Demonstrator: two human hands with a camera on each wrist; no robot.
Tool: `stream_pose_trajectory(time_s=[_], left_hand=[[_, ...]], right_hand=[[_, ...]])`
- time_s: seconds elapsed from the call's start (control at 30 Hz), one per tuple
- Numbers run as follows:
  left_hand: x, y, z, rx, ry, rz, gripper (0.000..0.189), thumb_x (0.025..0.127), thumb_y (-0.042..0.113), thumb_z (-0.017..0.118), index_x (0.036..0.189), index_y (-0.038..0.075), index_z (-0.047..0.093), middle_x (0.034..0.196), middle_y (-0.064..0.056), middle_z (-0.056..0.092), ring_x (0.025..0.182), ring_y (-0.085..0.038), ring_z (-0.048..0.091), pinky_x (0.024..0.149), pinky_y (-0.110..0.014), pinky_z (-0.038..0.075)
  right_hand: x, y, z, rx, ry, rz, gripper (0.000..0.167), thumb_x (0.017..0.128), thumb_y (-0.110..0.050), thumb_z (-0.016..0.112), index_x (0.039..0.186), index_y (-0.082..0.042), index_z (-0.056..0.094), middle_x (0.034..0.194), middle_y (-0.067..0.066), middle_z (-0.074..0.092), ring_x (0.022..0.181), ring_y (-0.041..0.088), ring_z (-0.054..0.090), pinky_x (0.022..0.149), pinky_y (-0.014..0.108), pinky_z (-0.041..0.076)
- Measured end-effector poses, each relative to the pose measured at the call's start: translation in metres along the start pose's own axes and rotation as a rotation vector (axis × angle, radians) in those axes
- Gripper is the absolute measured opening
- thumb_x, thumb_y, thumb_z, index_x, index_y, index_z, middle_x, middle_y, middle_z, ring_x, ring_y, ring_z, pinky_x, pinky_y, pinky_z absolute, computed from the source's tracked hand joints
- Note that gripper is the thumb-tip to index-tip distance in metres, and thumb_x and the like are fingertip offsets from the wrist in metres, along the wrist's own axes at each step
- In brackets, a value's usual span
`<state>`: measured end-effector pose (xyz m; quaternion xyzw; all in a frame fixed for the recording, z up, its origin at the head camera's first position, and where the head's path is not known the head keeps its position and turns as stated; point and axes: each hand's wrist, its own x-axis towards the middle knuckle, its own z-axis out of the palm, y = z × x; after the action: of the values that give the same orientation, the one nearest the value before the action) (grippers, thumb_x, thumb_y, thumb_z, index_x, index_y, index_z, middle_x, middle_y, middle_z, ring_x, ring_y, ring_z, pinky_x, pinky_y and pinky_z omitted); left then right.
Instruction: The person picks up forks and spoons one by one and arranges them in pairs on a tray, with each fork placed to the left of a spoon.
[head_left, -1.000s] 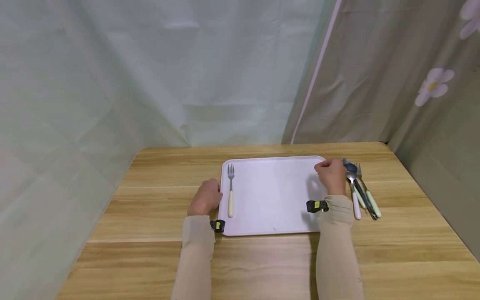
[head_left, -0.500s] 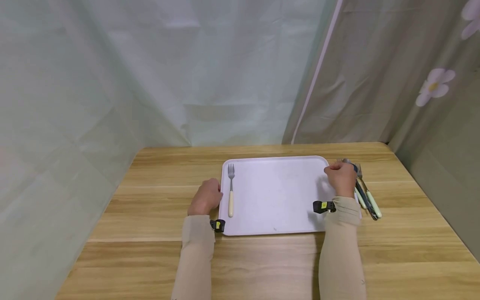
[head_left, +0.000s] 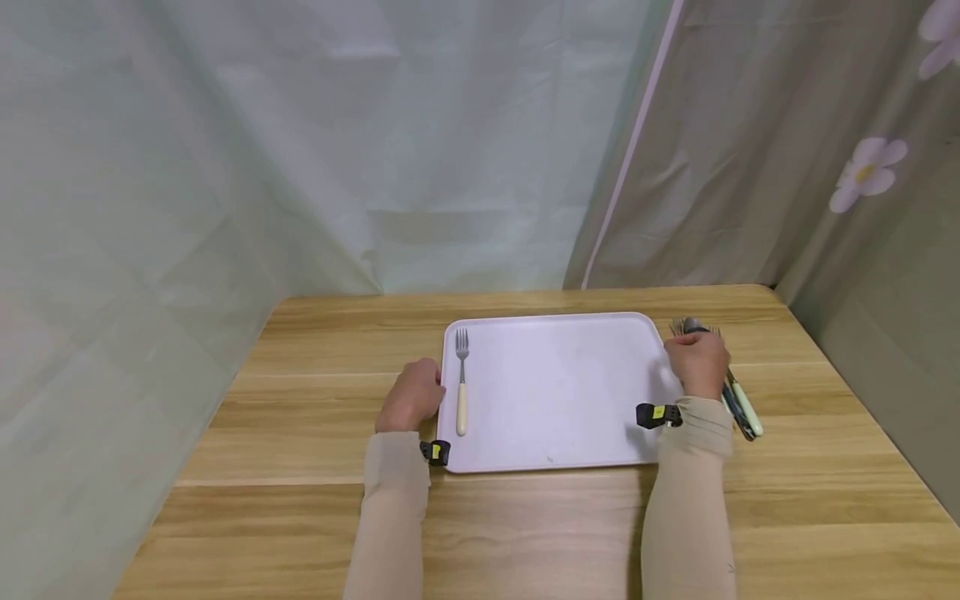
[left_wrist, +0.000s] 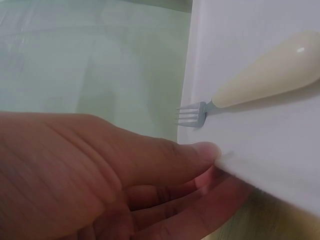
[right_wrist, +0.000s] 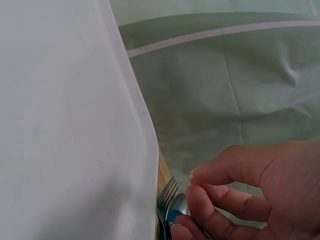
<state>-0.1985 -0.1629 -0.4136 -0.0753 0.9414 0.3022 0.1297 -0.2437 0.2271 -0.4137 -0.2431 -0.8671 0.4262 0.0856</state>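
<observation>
A white rectangular tray [head_left: 555, 392] lies on the wooden table, with a cream-handled fork [head_left: 461, 407] along its left side. My left hand [head_left: 412, 393] pinches the tray's left edge; the left wrist view has the thumb [left_wrist: 202, 151] at the rim and the fingers beneath. Just past the right edge, my right hand [head_left: 699, 364] hovers over a cutlery pile, fingers loosely bent and nothing seen between them. That hand partly hides the pile: a green-handled fork [head_left: 746, 408], a dark-handled piece [head_left: 738, 417], and, in the right wrist view, fork tines [right_wrist: 168, 197] beside a spoon bowl [right_wrist: 177, 204].
The wooden table [head_left: 300, 433] extends around the tray on every side. Pale curtains [head_left: 480, 150] hang behind the table and along both sides, with a flower print [head_left: 867, 173] at the right.
My right hand has moved right, from over the tray's right edge to over the cutlery pile, covering more of it. The left hand, tray and cream-handled fork stay put.
</observation>
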Motion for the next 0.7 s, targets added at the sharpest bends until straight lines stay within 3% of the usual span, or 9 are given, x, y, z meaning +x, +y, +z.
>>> stream_pose_trajectory(time_s=[0.17,0.3,0.43,0.6,0.7], left_hand=[[0.001,0.001,-0.001,0.004,0.002,0.013,0.011,0.099,0.004,0.054,0.1,-0.002,0.062,0.085,-0.013,0.061,0.074,-0.023,0.058,0.06,-0.028,0.045],[0.001,0.001,-0.002,0.013,0.004,0.02,0.01,0.099,0.004,0.054,0.098,-0.002,0.062,0.085,-0.013,0.061,0.074,-0.023,0.058,0.06,-0.028,0.045],[0.001,0.002,-0.002,0.009,-0.002,0.006,0.011,0.1,0.005,0.054,0.102,-0.002,0.062,0.088,-0.014,0.062,0.076,-0.023,0.059,0.061,-0.029,0.047],[0.001,0.003,-0.001,0.001,-0.013,-0.01,0.013,0.101,0.007,0.054,0.106,-0.002,0.061,0.091,-0.014,0.063,0.079,-0.024,0.059,0.063,-0.029,0.047],[0.001,0.003,-0.001,0.0,-0.012,-0.003,0.012,0.101,0.006,0.054,0.106,-0.002,0.061,0.09,-0.014,0.062,0.078,-0.024,0.059,0.063,-0.029,0.047]], right_hand=[[0.0,0.003,-0.004,0.014,0.015,0.026,0.029,0.088,-0.015,0.063,0.105,0.005,0.074,0.119,0.029,0.068,0.104,0.04,0.06,0.074,0.036,0.043],[-0.001,0.005,-0.007,0.017,0.004,0.056,0.031,0.092,-0.019,0.064,0.109,0.005,0.074,0.123,0.03,0.066,0.111,0.044,0.059,0.086,0.046,0.047],[0.0,0.009,-0.01,-0.005,0.017,0.058,0.035,0.092,-0.022,0.064,0.112,0.006,0.072,0.129,0.032,0.063,0.119,0.049,0.055,0.1,0.053,0.042],[0.0,0.013,-0.014,0.001,0.095,0.045,0.034,0.088,-0.017,0.064,0.109,0.008,0.072,0.13,0.033,0.061,0.126,0.053,0.049,0.109,0.055,0.035],[-0.001,0.015,-0.015,-0.004,0.132,0.04,0.032,0.086,-0.012,0.064,0.106,0.011,0.071,0.13,0.037,0.059,0.125,0.054,0.048,0.108,0.056,0.034]])
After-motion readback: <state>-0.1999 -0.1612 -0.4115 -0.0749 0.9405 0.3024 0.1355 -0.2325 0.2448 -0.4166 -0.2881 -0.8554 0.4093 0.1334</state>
